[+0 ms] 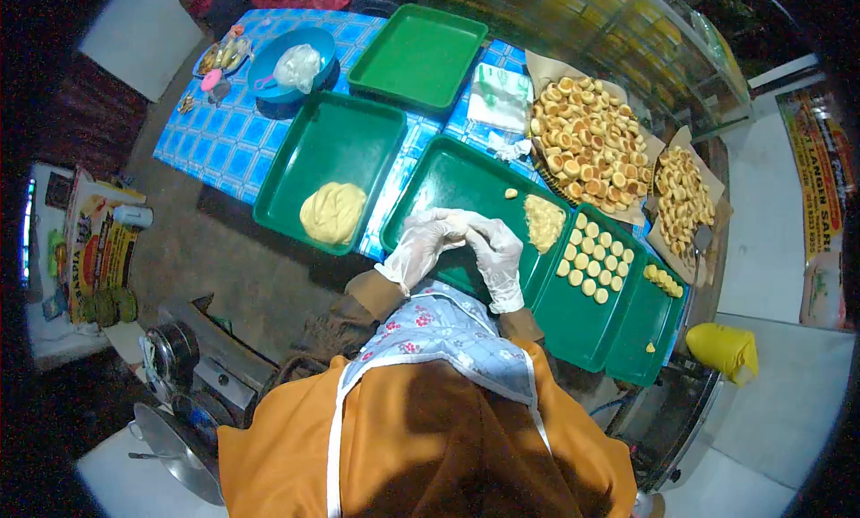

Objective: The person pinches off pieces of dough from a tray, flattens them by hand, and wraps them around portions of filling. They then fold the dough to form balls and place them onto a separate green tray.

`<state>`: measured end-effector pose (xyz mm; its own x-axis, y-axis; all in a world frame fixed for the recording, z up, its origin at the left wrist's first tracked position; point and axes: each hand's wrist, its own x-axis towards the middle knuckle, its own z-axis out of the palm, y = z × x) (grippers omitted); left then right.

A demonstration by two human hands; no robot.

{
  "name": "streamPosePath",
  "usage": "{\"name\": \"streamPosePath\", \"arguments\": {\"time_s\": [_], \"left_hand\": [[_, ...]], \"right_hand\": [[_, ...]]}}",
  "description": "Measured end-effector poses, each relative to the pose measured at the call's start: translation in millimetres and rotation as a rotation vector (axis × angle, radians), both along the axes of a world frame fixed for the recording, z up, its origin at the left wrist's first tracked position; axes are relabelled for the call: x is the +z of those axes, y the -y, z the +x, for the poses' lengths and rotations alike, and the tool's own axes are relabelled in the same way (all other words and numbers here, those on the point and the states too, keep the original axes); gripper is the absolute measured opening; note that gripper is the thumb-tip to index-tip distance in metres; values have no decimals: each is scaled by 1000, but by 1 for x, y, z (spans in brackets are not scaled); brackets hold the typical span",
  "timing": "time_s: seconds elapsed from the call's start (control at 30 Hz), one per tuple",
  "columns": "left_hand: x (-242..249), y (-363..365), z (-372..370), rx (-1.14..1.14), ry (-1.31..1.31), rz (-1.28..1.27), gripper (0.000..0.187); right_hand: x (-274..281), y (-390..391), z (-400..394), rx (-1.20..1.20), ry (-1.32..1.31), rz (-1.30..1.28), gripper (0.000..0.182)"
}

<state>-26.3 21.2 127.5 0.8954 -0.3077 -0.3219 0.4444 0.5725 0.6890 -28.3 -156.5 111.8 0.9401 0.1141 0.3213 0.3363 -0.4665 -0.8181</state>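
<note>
Desk (224,137) under a blue checked cloth, dim room around; middle green tray (448,182) taken as landmark; left hand (419,245) and right hand (494,252), both gloved, meet fingertip to fingertip over its near edge, grip closed together, contents hidden; dough heap (544,220) at the tray's right end, nearer the right hand; dough lump (332,212) in the tray to its left; shaped rounds (591,256) on the tray to its right; baked biscuits (591,137) beyond.

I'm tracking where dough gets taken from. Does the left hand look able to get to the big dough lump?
Probably yes: the left hand is beside the tray holding the dough lump, with nothing between.
</note>
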Motion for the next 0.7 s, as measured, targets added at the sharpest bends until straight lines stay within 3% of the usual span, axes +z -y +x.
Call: {"name": "streamPosePath", "arguments": {"time_s": [0.1, 0.2, 0.3, 0.33, 0.43, 0.5, 0.7], "left_hand": [[-15, 3, 0, 17, 9, 106, 25], [-6, -1, 1, -34, 59, 30, 25], [-17, 4, 1, 36, -10, 58, 23], [-16, 4, -1, 51, 5, 25, 24], [-21, 8, -3, 101, 26, -25, 32], [-44, 12, 2, 150, 4, 3, 37], [-27, 13, -2, 198, 8, 166, 39]], "right_hand": [[14, -13, -3, -116, -331, 351, 26], [27, -2, 2, -36, -755, 572, 31], [-3, -4, -3, 10, -391, 367, 31], [13, -4, -6, -1, -439, 302, 28], [9, -6, -2, 1, -207, 188, 24], [7, -12, -3, -75, -223, 236, 19], [-11, -18, 2, -216, -503, 297, 17]]}}
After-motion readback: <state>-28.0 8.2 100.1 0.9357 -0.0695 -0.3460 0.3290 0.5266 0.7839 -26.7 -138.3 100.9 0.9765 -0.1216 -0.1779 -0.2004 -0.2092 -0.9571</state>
